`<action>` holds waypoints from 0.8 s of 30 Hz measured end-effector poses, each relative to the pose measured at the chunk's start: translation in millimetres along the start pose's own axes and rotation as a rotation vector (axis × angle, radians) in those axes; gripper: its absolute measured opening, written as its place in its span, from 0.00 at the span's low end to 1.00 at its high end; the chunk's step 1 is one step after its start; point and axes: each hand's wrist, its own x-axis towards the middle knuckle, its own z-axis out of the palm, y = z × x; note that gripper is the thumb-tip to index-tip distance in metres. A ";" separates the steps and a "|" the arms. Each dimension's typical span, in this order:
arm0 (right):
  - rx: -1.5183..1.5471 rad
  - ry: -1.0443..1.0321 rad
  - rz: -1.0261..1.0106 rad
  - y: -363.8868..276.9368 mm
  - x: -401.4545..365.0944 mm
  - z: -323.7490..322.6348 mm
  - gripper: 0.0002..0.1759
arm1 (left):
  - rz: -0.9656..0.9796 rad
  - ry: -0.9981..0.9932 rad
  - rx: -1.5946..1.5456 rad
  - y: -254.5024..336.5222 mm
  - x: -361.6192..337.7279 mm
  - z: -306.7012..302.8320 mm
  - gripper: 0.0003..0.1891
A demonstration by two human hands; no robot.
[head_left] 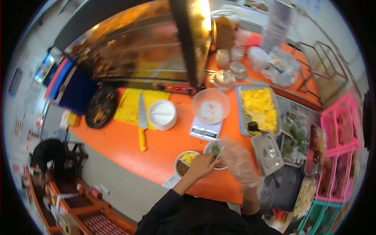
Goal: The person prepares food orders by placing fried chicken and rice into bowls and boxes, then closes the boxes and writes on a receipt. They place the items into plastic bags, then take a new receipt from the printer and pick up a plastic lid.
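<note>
On the orange desk (168, 141), a round white bowl (207, 145) of greens (215, 148) is flanked by both hands, neither clearly nearer: at its left, the bare left hand (202, 166), fingers bent, any hold unclear; at its right, the plastic-gloved right hand (237, 160), grip blurred beyond telling.

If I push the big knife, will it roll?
The knife would probably slide rather than roll, because its broad blade lies flat across the yellow board. It should feel stiff, since that blade looks long and straight.
</note>
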 end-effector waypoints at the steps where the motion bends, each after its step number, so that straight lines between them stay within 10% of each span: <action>1: 0.124 0.318 -0.042 8.7 0.6 -1.7 0.23 | -0.041 0.029 0.000 4.2 -3.0 0.3 0.18; 3: 0.257 0.941 -0.095 6.9 23.0 -9.3 0.24 | 0.204 0.547 0.053 16.6 -10.4 -14.5 0.17; 7: 0.610 1.389 -0.079 -10.7 70.6 -11.9 0.24 | 0.414 0.291 -0.608 33.4 -62.7 -42.4 0.29; 11: 1.070 1.095 0.035 -33.7 85.7 90.3 0.25 | 0.556 0.304 -0.762 9.9 -83.6 -84.4 0.36; 19: 1.665 0.540 0.320 -149.7 151.0 386.3 0.26 | 0.072 0.275 -1.208 -209.8 -136.3 -181.9 0.35; 24: 1.625 0.271 0.300 -218.7 167.7 449.9 0.27 | 0.037 0.539 -0.692 -320.9 -91.5 -231.2 0.36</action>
